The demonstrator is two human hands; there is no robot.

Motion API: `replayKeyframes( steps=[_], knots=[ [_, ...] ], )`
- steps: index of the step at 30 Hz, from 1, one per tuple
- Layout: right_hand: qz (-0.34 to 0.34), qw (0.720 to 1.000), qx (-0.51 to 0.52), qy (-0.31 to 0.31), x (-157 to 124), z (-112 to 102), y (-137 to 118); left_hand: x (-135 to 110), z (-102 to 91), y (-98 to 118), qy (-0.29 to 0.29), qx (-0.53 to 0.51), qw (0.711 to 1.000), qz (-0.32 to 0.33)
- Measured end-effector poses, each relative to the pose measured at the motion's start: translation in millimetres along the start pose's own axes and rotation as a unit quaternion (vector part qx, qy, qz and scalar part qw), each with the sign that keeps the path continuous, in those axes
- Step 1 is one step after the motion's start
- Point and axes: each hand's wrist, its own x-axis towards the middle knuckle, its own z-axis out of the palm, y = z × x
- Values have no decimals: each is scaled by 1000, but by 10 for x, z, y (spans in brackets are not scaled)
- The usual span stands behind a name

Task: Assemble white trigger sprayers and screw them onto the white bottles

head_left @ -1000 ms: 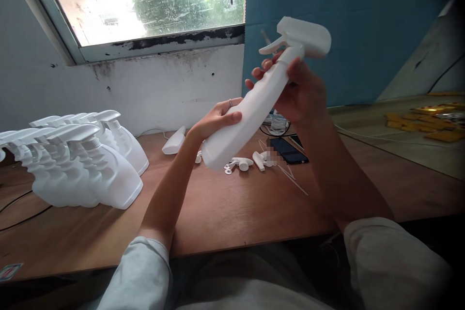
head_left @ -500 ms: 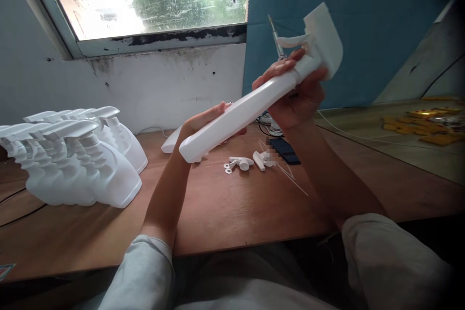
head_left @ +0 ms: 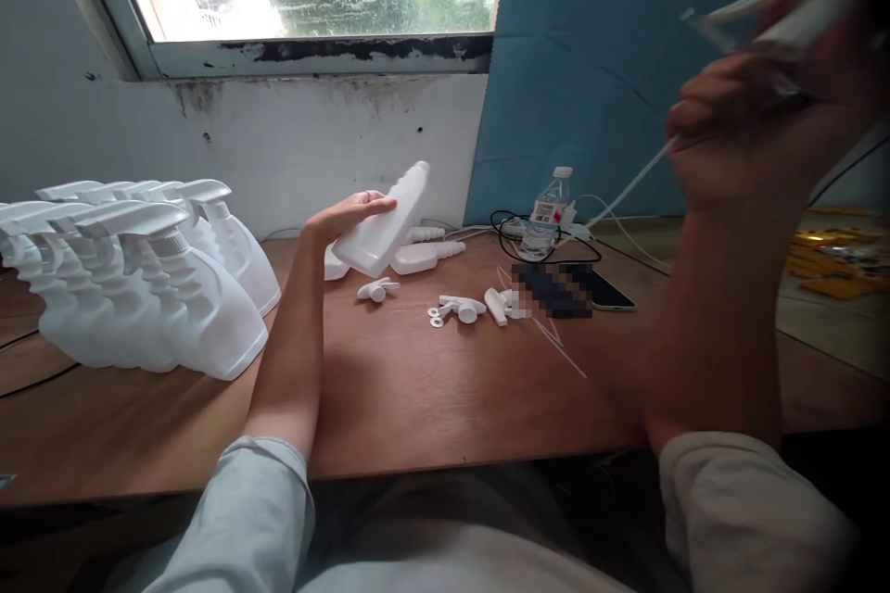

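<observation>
My left hand (head_left: 344, 215) is closed round the base of a white plastic bottle (head_left: 384, 222) with no top, held tilted just above the wooden table (head_left: 417, 389). My right hand (head_left: 747, 134) is raised high at the right, blurred, gripping a white trigger spray head (head_left: 785, 5) whose thin white dip tube (head_left: 629, 185) hangs down to the left. The spray head is apart from the bottle.
Several finished white spray bottles (head_left: 139, 278) stand in a row at the left. Another bare bottle (head_left: 425, 257) and loose white trigger parts (head_left: 463, 308) lie mid-table. A water bottle (head_left: 546, 215), black cables and a dark phone (head_left: 591, 289) sit behind them.
The spray head has come off the bottle: my right hand swung it up and to the right with its tube, while my left hand lowered the bare bottle towards the table.
</observation>
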Motion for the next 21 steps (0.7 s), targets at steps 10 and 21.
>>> replayKeyframes(
  steps=[10,21],
  knots=[
    [318,946,-46,34,-99,-14,1124,646,70,-693,202,98,971,-78],
    [457,884,-86,40,-515,-587,1761,896,165,-1207,274,216,929,-124]
  ],
)
